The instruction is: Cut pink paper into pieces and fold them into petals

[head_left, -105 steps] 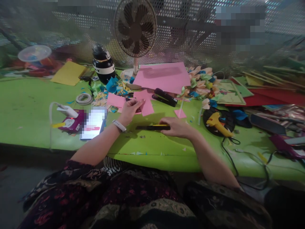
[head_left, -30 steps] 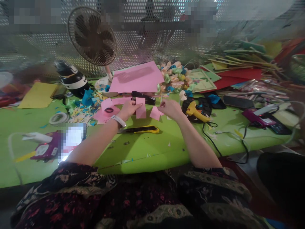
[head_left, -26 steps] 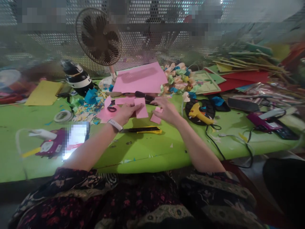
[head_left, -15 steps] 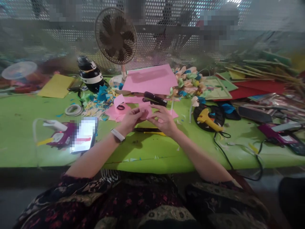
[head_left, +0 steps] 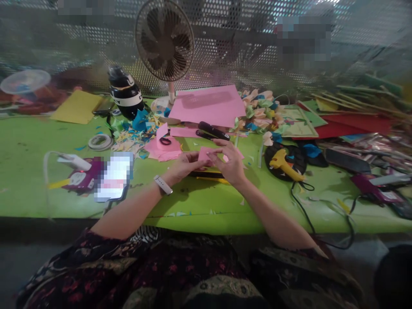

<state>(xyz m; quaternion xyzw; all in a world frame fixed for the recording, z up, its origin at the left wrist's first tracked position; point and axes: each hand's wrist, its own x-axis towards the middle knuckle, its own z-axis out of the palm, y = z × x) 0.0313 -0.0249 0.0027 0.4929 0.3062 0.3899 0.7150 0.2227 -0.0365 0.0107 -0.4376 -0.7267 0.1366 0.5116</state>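
Observation:
A small pink paper piece (head_left: 204,156) is held up between both hands over the green table. My left hand (head_left: 186,165) pinches its left side; a white band is round that wrist. On the other side my right hand (head_left: 229,161) has thumb and fingertips closed on the paper's right edge. Under the hands lies a dark and yellow tool (head_left: 210,175), partly covered. Pink paper pieces (head_left: 164,149) lie just left of the hands, with a black ring on them. A black stapler-like tool (head_left: 214,131) rests behind the fingers.
A lit phone (head_left: 114,177) lies left, beside a purple power box (head_left: 84,176). A yellow glue gun (head_left: 285,164) sits on a black round holder at right, its cable running forward. Behind stand a fan (head_left: 165,40), a black bottle (head_left: 127,96) and pink sheets (head_left: 207,105).
Both hands have shifted slightly with the pink paper, and the right fingers are more bent over it. The whole view has moved a little.

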